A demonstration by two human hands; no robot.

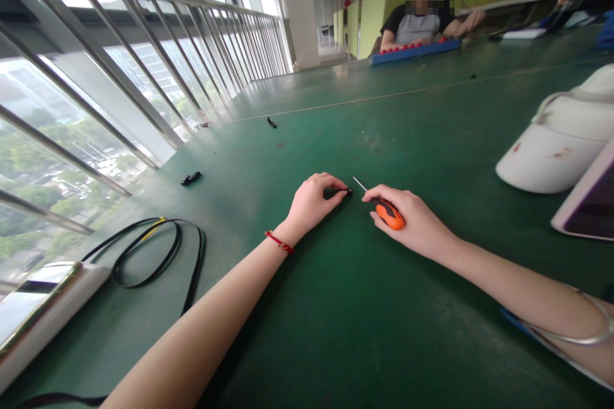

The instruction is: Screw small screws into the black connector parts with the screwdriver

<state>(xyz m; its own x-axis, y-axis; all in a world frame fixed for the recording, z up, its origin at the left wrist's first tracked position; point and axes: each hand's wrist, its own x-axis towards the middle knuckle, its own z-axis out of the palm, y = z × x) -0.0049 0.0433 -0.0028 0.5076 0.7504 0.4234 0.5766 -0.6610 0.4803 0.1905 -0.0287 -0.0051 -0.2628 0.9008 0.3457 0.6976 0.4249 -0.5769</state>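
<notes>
The left hand (314,201) is resting on the wide dark-green table top (336,307), its fingers curled in and pinching a small black part (346,192) against the surface. Just to the right of that part, the right hand (412,220) is gripping a small screwdriver with an orange-and-black handle (389,215), its thin metal shaft pointing up and away, the tip lying close beside the part but apart from it. A thin red string bracelet (279,242) is sitting on the left wrist.

Well to the left of the black part, a looped black flat cable with a yellow mark (158,255) is lying near the table's edge, and a small black clip (190,178) is lying farther out beyond it. Well to the right of the part, a white rounded plastic housing (556,140) is standing on the table. Far beyond the part, across the table, another person (419,25) is sitting with hands over a blue tray (415,51).
</notes>
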